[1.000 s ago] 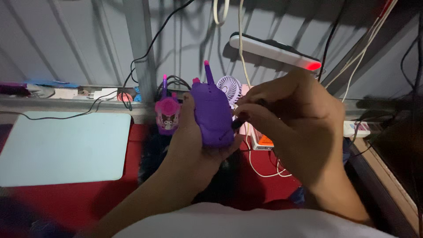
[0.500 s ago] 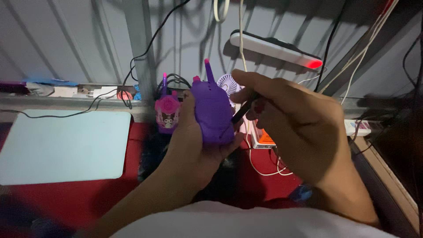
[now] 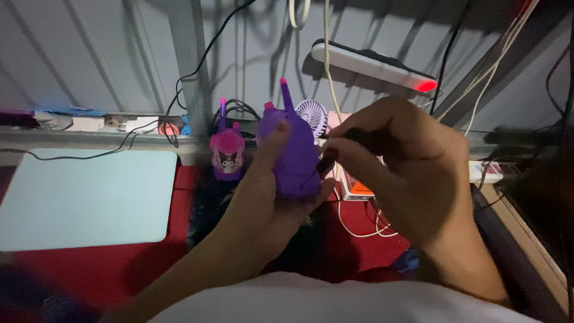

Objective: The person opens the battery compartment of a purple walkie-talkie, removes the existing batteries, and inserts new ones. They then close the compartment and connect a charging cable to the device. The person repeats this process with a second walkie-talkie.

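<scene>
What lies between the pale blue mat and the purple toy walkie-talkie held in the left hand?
In the head view, a smaller pink toy walkie-talkie stands between the pale blue mat and the purple toy walkie-talkie gripped by the left hand, over a strip of red cloth.

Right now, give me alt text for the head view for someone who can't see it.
The left hand holds a purple toy walkie-talkie upright while the right hand presses a thin dark tool against its side. A second pink one stands behind.
</scene>
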